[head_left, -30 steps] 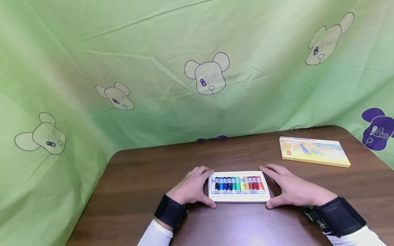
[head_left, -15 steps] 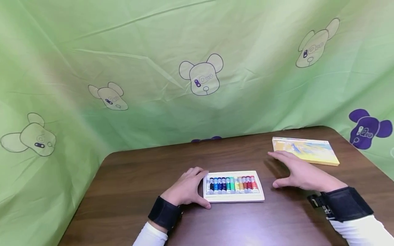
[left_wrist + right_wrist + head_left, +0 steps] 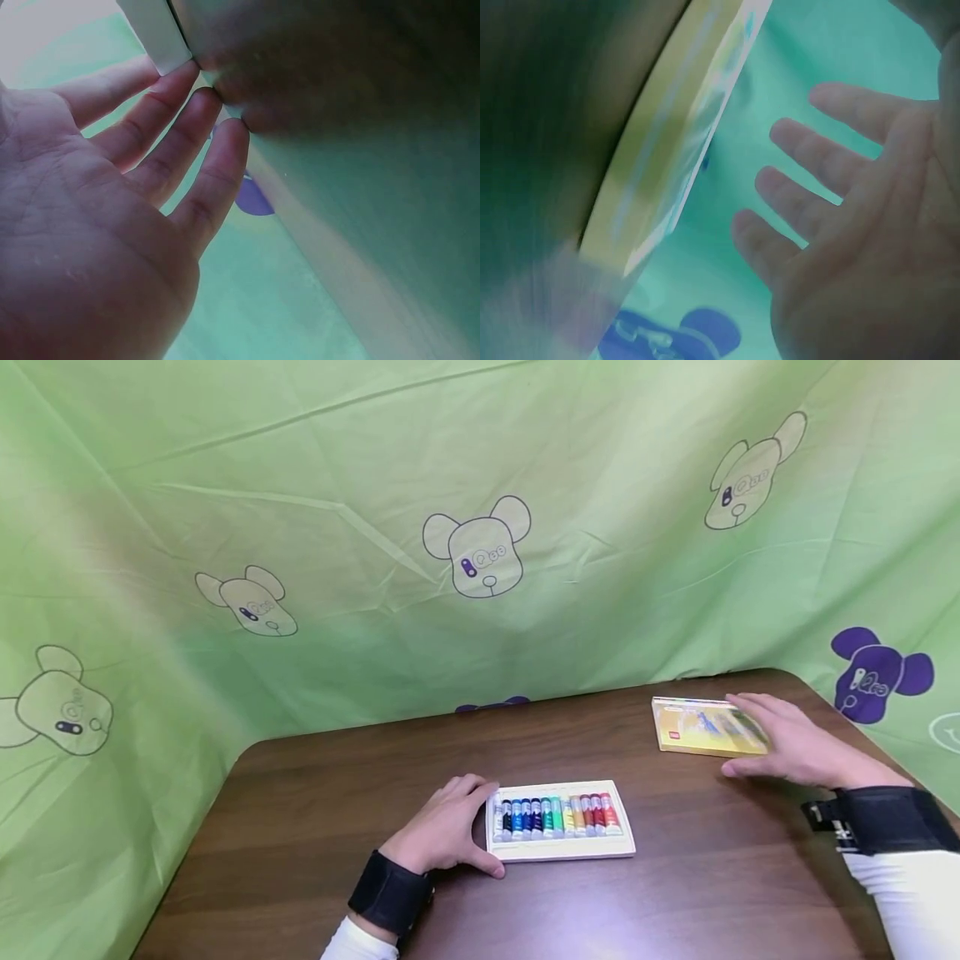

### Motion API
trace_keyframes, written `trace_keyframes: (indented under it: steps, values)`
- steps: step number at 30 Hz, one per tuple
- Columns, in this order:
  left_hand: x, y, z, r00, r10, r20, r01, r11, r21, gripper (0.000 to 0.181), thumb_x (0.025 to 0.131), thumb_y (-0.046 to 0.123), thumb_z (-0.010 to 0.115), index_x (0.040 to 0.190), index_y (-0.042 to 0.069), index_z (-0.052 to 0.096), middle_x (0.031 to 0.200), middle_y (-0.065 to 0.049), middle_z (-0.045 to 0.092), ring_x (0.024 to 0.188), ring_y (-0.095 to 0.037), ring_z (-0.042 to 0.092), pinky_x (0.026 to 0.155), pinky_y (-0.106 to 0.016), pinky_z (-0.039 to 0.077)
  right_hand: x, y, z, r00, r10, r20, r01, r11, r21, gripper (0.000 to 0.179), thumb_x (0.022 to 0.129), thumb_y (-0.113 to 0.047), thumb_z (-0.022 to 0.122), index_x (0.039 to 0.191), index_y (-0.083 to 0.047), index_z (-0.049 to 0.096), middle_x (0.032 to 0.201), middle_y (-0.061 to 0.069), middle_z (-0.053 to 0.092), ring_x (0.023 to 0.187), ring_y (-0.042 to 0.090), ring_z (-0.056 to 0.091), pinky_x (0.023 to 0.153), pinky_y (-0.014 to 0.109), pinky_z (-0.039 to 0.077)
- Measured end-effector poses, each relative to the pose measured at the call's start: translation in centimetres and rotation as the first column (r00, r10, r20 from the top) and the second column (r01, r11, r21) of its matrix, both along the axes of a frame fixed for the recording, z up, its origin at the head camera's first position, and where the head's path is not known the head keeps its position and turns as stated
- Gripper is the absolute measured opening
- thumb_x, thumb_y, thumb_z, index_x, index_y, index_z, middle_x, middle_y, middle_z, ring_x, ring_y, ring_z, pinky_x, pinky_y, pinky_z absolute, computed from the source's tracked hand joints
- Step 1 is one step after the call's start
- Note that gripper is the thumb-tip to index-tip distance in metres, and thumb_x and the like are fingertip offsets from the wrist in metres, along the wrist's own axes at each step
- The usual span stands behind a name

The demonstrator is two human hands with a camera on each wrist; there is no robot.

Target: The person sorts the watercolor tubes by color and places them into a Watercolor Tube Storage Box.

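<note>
A white tray of paint tubes, in colours from white and black through blue and green to red, lies on the table in the head view. My left hand grips its left end, thumb at the near corner and fingers at the far one. In the left wrist view, fingertips touch the tray's white corner. My right hand is over the right end of a flat yellow box, fingers spread and relaxed. The right wrist view shows the hand's fingers apart from the box's edge.
A brown wooden table carries both things. Behind and left of it hangs a green cloth printed with bear heads. Each wrist wears a black strap.
My right hand has let go of the tray's right end and moved right and away to the yellow box. The left hand stays at the tray. The head view has turned slightly right.
</note>
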State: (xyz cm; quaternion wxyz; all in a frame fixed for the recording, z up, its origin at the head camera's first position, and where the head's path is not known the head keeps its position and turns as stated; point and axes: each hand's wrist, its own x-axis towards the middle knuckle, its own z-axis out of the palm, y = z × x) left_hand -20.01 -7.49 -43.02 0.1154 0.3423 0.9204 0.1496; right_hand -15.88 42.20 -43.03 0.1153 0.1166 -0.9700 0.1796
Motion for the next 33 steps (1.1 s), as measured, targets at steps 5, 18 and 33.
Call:
trace_keyframes:
  steps: [5, 18, 33]
  values:
    - [0.1, -0.1, 0.0, 1.000, 0.008, 0.003, -0.008, 1.000, 0.006, 0.112, 0.066, 0.050, 0.099, 0.156, 0.007, 0.048, 0.148, -0.005, 0.055, 0.139, -0.025, 0.049, 0.121, -0.047, 0.040, -0.8, 2.8, -0.3, 0.997, -0.018, 0.075, 0.016, 0.999, 0.029, 0.112, 0.063, -0.032, 0.096, 0.148, 0.016, 0.041, 0.146, 0.046, 0.041, 0.131, 0.064, 0.039, 0.108, 0.076, 0.029]
    - [-0.1, 0.0, 0.0, 1.000, 0.009, -0.013, -0.009, 1.000, -0.011, 0.113, 0.065, 0.052, 0.098, 0.156, 0.008, 0.048, 0.149, -0.004, 0.055, 0.138, -0.023, 0.050, 0.120, -0.045, 0.040, -2.9, 5.7, 0.0, 0.969, 0.030, 0.244, -0.055, 0.994, 0.094, 0.101, 0.065, -0.026, 0.096, 0.144, 0.013, 0.046, 0.140, 0.040, 0.054, 0.123, 0.052, 0.056, 0.088, 0.026, 0.040]
    - [-0.3, -0.2, -0.1, 1.000, 0.013, -0.025, -0.013, 1.000, -0.011, 0.111, 0.065, 0.053, 0.098, 0.155, 0.009, 0.050, 0.148, -0.004, 0.055, 0.136, -0.022, 0.051, 0.118, -0.044, 0.042, -1.0, 3.6, 0.6, 0.963, 0.050, 0.265, -0.118, 0.962, 0.246, 0.104, 0.052, -0.037, 0.099, 0.133, 0.011, 0.057, 0.122, 0.023, 0.066, 0.106, 0.037, 0.067, 0.086, 0.047, 0.055]
